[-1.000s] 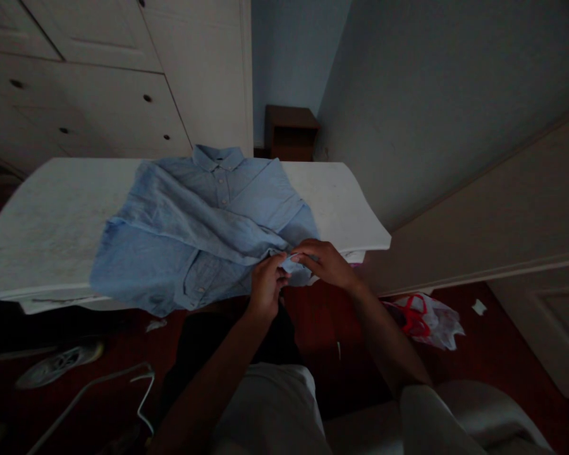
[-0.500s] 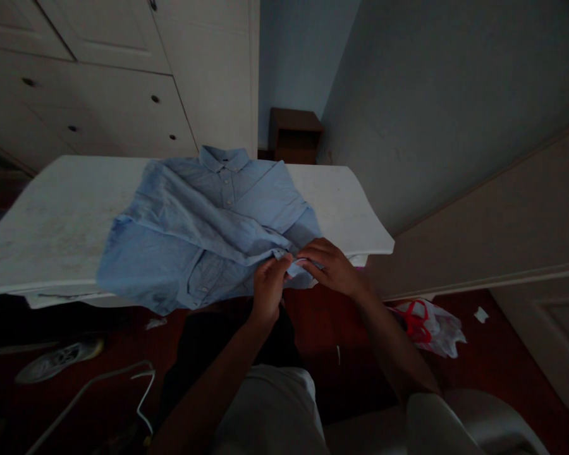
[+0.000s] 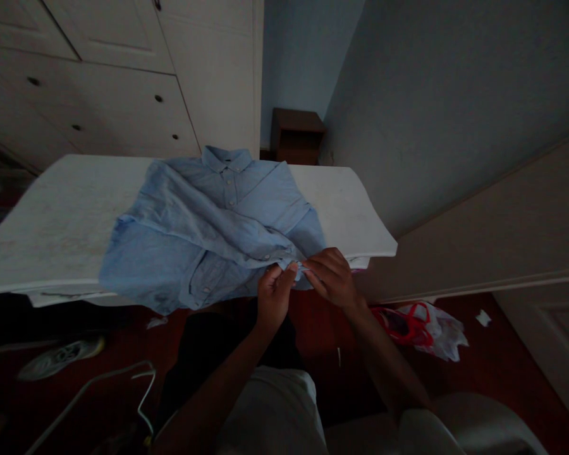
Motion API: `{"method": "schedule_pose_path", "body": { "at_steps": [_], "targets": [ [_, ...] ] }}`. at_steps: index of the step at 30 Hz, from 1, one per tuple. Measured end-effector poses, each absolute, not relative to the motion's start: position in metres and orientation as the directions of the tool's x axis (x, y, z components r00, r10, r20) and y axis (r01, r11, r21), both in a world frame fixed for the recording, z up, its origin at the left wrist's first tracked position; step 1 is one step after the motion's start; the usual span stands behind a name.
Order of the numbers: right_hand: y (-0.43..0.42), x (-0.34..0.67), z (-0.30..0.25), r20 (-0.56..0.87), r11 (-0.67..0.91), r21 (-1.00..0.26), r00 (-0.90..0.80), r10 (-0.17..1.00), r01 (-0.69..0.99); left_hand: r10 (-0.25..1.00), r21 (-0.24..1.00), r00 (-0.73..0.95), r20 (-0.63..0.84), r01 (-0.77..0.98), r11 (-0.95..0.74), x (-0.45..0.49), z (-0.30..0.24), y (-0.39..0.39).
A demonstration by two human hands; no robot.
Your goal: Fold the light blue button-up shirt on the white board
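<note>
Where fingers [image 3: 320,261] pinch it, the cuff [image 3: 281,256] is partly hidden

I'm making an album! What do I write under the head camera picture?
The left hand and right hand pinch the sleeve end of a blue shirt lying on a white table.

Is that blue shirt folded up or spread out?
Mostly spread: the shirt lies across the white table, collar at the far edge, one sleeve laid over its front.
</note>
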State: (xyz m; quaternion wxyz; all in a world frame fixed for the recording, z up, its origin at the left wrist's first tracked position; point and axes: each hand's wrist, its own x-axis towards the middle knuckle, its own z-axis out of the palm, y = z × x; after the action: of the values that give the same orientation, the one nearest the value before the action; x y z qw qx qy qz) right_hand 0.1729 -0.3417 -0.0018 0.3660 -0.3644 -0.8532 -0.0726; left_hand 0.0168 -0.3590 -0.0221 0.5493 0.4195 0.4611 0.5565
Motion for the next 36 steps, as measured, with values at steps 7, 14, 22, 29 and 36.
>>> {"method": "schedule_pose_path", "body": {
  "at_steps": [7,14,22,29,36],
  "targets": [
    [-0.35,0.166,-0.01,0.728,0.691,-0.151,-0.393,0.562,0.707,0.995,0.973,-0.092,-0.04,-0.228,0.018,0.019,-0.024,-0.365],
    [-0.355,0.156,-0.023,0.731,0.608,-0.249,-0.265,0.628,0.754,0.979,0.985,-0.199,-0.047,-0.171,0.013,0.021,-0.022,-0.367],
    [-0.34,0.153,-0.004,0.6,0.607,-0.43,-0.29,0.746,0.668,0.943,0.889,-0.131,-0.306,-0.394,0.233,0.016,-0.02,-0.352],
    [-0.321,0.157,0.02,0.258,0.402,-0.7,-0.316,0.913,0.59,0.923,0.851,0.038,-0.383,-0.373,0.369,0.007,-0.014,-0.336],
    [-0.306,0.157,0.028,-0.002,0.23,-0.786,-0.374,0.927,0.574,0.906,0.813,0.064,-0.419,-0.417,0.406,0.008,-0.017,-0.331]
  ]
}}
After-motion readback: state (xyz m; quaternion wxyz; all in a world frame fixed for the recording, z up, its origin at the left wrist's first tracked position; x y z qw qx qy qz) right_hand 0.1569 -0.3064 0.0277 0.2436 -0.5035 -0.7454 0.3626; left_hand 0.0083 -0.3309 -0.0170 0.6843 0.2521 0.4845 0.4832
